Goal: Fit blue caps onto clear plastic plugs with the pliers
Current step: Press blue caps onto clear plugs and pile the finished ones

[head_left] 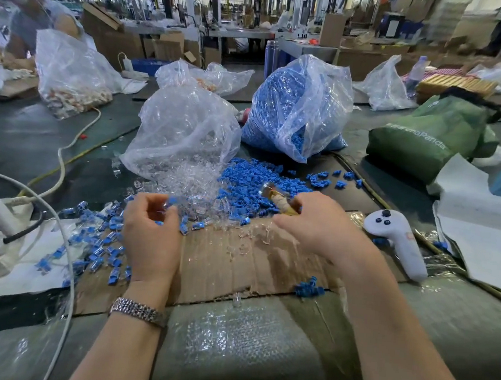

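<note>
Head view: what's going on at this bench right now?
A person is assembling small parts over a cardboard sheet. The left hand pinches a clear plug with a blue cap in its fingers, while the right hand grips the pliers. Loose blue caps and clear plugs spill from two bags behind; capped pieces lie at the left.

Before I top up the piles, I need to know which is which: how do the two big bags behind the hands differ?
The bag of blue caps stands on the right, packed with opaque blue pieces. The bag of clear plugs sits left of it, nearer the hands, and looks see-through all the way. The blue bag stands taller; the clear one slumps lower. Both are thin clear plastic, open, spilling pieces onto the table.
</note>
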Demonstrator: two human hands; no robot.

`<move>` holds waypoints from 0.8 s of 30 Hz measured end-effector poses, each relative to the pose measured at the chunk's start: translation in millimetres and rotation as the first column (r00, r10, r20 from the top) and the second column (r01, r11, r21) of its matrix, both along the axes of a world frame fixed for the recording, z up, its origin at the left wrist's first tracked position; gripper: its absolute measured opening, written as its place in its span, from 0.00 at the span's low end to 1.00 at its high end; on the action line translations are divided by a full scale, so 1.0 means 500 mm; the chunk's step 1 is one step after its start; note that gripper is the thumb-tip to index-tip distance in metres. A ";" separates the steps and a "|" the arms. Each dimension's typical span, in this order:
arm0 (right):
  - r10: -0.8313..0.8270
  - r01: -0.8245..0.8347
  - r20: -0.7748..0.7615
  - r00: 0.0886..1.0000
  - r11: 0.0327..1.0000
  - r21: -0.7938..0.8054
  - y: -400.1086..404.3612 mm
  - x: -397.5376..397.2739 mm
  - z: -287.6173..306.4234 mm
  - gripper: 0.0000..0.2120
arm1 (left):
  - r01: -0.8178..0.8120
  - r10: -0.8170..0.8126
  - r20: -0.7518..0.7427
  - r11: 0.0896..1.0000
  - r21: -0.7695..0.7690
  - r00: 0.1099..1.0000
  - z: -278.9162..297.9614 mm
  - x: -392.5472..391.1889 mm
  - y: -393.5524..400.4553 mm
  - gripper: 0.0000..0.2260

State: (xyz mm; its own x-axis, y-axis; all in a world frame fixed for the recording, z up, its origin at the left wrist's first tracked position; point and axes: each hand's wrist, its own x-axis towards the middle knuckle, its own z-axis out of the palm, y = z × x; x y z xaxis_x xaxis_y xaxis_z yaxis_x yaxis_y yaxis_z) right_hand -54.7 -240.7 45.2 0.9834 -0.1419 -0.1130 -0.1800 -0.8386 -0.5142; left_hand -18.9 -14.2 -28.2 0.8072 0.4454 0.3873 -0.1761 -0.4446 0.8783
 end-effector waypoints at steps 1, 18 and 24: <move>-0.056 0.056 -0.002 0.998 0.997 -0.053 -0.013 0.009 -0.010 0.12 | -0.049 0.049 -0.004 0.997 0.062 0.999 -0.001 0.001 -0.001 0.09; -0.032 0.114 0.239 0.970 0.934 -0.337 0.014 0.076 -0.096 0.15 | 0.285 -0.244 -0.150 0.874 0.395 0.958 -0.014 -0.009 -0.033 0.04; 0.116 -0.080 0.110 0.987 0.955 -0.284 0.075 0.120 -0.107 0.09 | 0.206 -0.159 -0.148 0.893 0.400 0.976 -0.020 -0.005 -0.023 0.05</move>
State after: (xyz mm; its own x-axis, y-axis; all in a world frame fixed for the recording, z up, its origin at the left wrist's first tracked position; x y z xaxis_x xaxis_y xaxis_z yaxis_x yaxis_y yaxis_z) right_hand 5.1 -203.0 -8.5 0.9978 -0.0522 0.0410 -0.0392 -0.9616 -0.2715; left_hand -21.2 -25.9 -38.0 0.9063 0.1069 0.4089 -0.2028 -0.7387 0.6427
